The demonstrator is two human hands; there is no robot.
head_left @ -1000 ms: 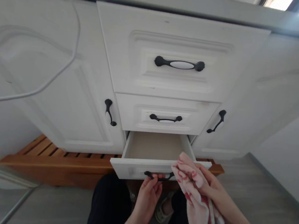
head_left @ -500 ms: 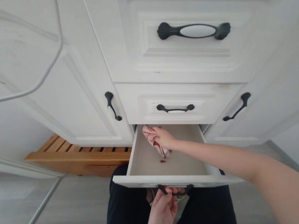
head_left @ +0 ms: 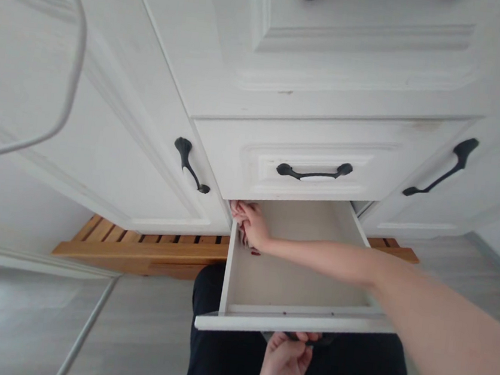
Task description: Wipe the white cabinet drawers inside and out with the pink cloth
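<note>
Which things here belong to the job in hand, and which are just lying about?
In the job:
- right hand, holding the cloth
- left hand, on the open drawer

Just about:
- white cord
- slatted wood
- closed drawer

The open drawer [head_left: 297, 283] sat below a closed drawer [head_left: 251, 175], between the left cabinet door [head_left: 131, 156] and right cabinet door [head_left: 499, 180]. The cloth [head_left: 243, 236] was in its rear left corner. A cable [head_left: 79, 54] hung before the left door; a slatted bench [head_left: 134, 252] extended beneath.
</note>
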